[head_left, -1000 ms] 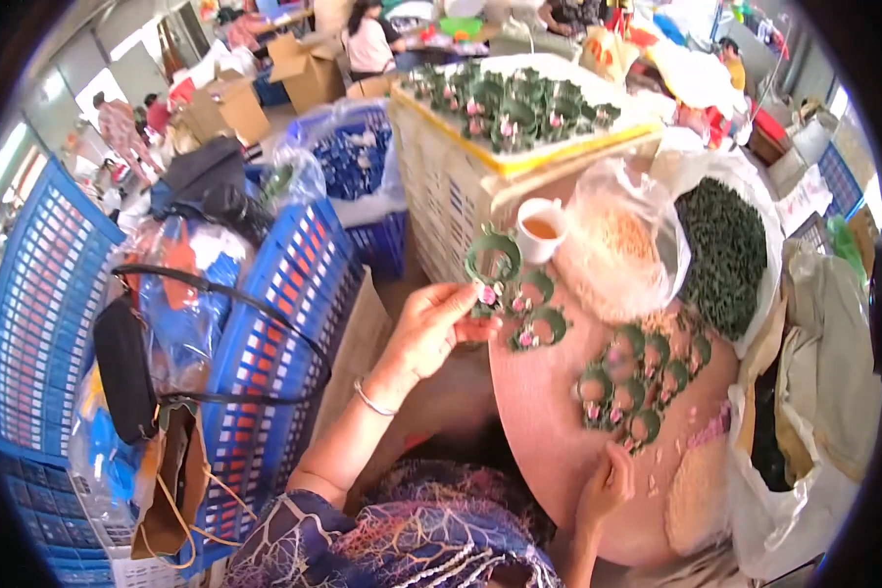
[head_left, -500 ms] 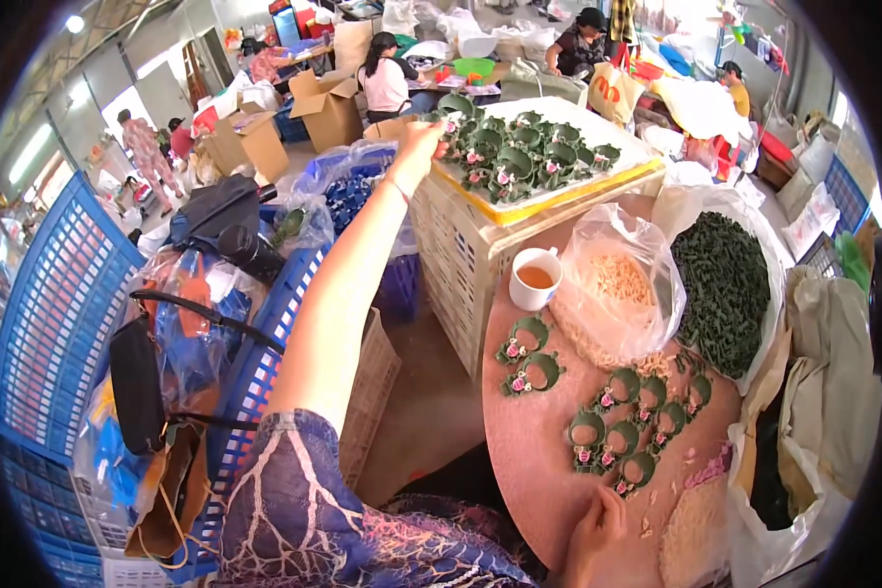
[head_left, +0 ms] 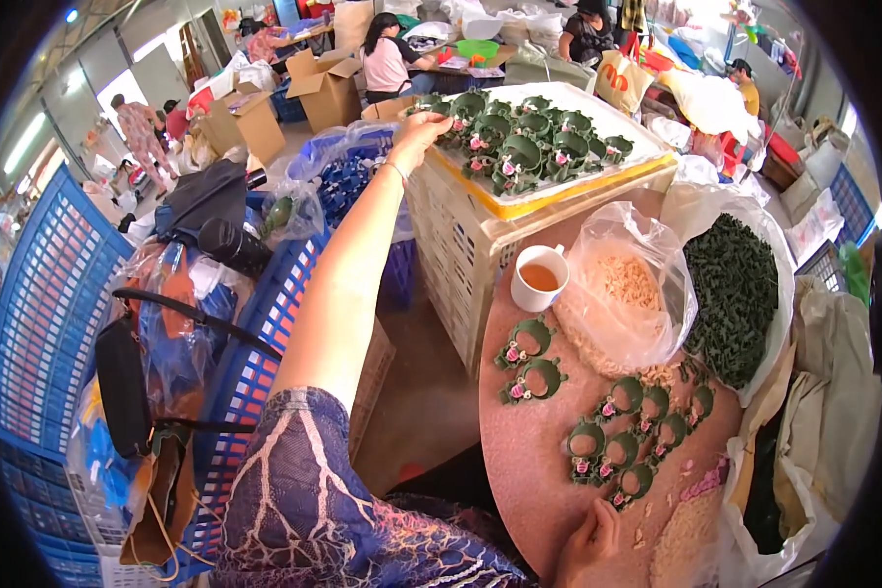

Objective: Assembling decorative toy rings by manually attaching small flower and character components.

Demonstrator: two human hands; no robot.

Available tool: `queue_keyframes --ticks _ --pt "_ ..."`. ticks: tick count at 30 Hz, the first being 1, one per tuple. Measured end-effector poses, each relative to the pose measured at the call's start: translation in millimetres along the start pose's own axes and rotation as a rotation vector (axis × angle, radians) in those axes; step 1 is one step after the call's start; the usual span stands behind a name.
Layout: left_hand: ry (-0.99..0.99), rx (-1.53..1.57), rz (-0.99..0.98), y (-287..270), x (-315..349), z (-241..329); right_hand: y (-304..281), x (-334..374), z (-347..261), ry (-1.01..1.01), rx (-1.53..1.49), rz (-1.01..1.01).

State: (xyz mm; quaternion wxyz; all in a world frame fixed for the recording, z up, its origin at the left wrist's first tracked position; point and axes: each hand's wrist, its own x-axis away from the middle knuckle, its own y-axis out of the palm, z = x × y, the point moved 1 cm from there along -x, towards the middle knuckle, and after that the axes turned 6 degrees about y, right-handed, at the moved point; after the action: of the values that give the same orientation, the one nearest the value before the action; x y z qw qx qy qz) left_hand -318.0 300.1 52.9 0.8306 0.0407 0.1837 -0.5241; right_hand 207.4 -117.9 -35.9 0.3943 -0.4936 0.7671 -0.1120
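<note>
Fingertips (head_left: pixel 439 122) of your left hand (head_left: pixel 419 132) are curling down onto a green ring piece (head_left: pixel 443 106), at eleven o'clock on the yellow tray (head_left: pixel 559 191).

You are stretching that arm to twelve o'clock, over the cream crate (head_left: pixel 451 235) carrying the tray of green pieces. Your right hand (head_left: pixel 588 544) is resting at six o'clock on the round brown table (head_left: pixel 529 461), fingers folded loosely, holding nothing visible. More green rings (head_left: pixel 622 431) are lying just beyond it, with a cup of brown liquid (head_left: pixel 540 278) near the table's far edge.
</note>
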Motion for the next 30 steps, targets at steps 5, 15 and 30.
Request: queue_keyframes --ticks 5,15,30 --pt "0.071 0.159 0.159 -8.0 -0.2 -20.3 4.0 0.0 2.6 -0.032 -0.028 0.011" --pt "0.352 -0.432 0.394 26.3 17.6 25.3 6.4 0.1 9.4 -0.006 -0.009 0.034" --pt "0.827 -0.504 0.313 80.8 41.7 107.0 0.7 13.3 25.8 -0.011 0.057 -0.078"
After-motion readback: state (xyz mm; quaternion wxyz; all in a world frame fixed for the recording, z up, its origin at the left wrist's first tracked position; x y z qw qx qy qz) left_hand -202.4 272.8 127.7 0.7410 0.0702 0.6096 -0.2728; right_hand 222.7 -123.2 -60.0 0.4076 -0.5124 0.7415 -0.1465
